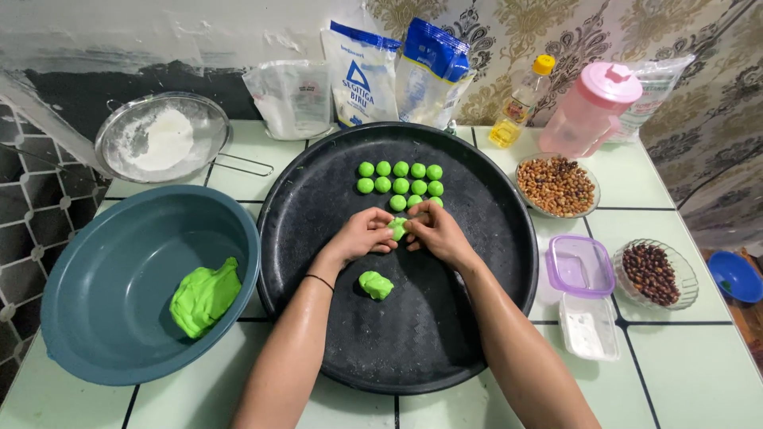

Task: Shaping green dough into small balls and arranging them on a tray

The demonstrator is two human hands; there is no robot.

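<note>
Tiled desk (675, 381) w/ black tray (334, 191): left hand (362, 234) & right hand (437, 230) both pinched on green dough piece (397, 228); dough lump (375, 284) just near.

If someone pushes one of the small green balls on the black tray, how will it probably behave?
A green ball looks round and smooth, so it would probably roll on the flat black tray. It is likely soft: the dough piece between both hands is being shaped, so a firm push may dent it.
</note>
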